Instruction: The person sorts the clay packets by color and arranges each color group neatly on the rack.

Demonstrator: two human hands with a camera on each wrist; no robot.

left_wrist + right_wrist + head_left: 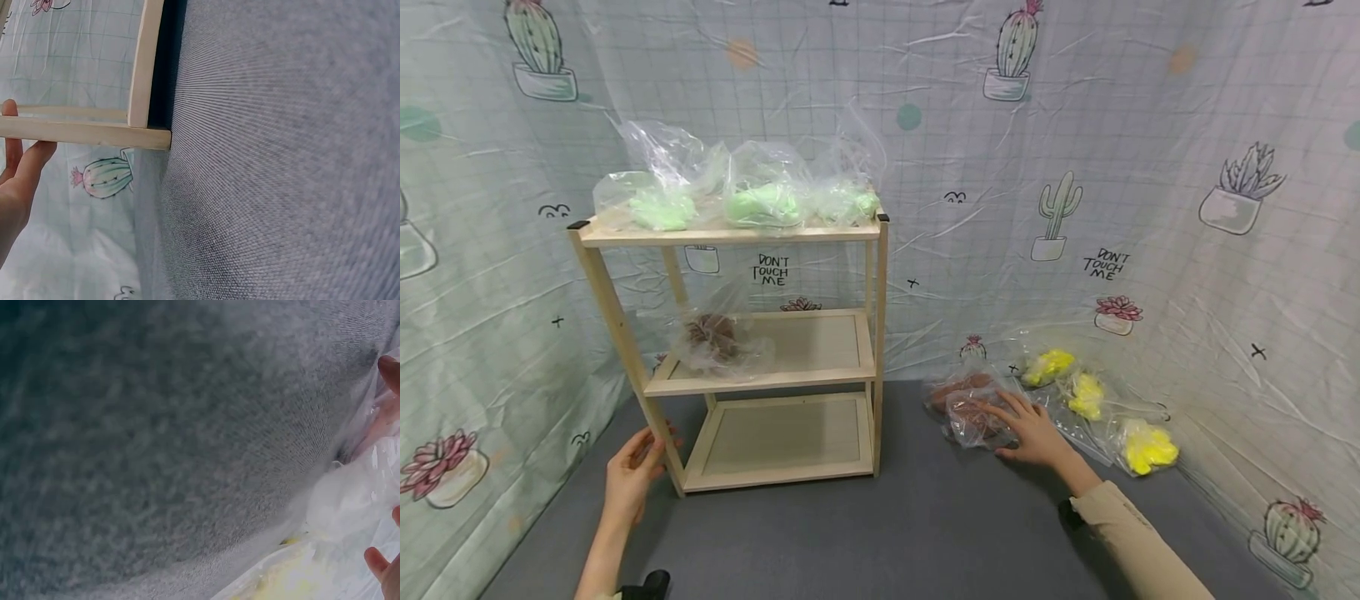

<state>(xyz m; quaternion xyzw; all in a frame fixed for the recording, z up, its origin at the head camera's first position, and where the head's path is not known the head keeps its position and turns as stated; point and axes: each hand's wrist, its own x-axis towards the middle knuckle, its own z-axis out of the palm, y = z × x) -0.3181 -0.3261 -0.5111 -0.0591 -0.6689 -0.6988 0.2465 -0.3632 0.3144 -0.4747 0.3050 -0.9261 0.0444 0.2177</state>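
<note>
My left hand [634, 468] is at the front left post of a wooden shelf [760, 384], low down. In the left wrist view, thumb and a finger lie on opposite sides of that post [81, 130]. To the right of the shelf, my right hand [1033, 429] reaches over clear plastic bags with brown contents [973, 412], its fingers spread and the fingertips on the near bag. The right wrist view catches only the thumb [390, 372] and some fingertips beside crumpled clear plastic [350, 494].
Several clear bags with yellow contents [1086, 396] lie right of my right hand. Bags with pale green contents [767, 204] sit on the top shelf, and a bag with brown contents [715, 337] on the middle one. A printed curtain [955, 275] hangs around the grey table [880, 542].
</note>
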